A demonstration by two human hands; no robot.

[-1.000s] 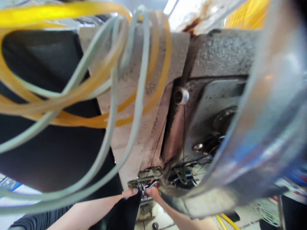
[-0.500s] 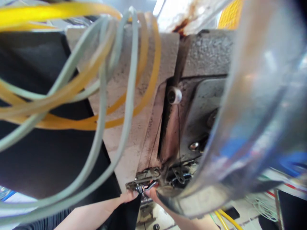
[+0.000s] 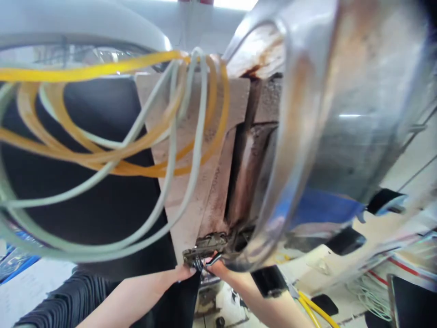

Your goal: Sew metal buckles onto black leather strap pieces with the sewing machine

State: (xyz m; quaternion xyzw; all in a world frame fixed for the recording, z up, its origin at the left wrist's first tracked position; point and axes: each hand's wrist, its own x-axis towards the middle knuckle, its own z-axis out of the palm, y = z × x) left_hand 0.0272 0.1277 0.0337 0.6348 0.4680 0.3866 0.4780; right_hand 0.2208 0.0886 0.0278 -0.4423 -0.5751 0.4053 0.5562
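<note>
My left hand (image 3: 185, 272) reaches up from below, its fingers pinched at the lower edge of a small, dark metal mechanism (image 3: 210, 241). Close beside it, my right hand (image 3: 218, 268) is closed at the same spot. A thin, dark, shiny piece (image 3: 214, 260) lies at the right fingertips; whether it is held or only touched is unclear. Whatever sits between the two hands is too small to make out. The mechanism is fixed at the bottom of a worn, pale metal machine body (image 3: 186, 182).
Loops of pale green tubing (image 3: 172, 168) and yellow tubing (image 3: 112, 68) hang in front at the left. A big curved shiny metal part (image 3: 348, 150) blocks much of the right side. A black panel (image 3: 85, 218) stands behind the loops. Yellow cords (image 3: 309, 310) lie lower right.
The viewpoint has shifted, showing more ceiling above. The curved metal part now covers more of the machine, and the hanging loops sit differently. Both hands stay at the mechanism.
</note>
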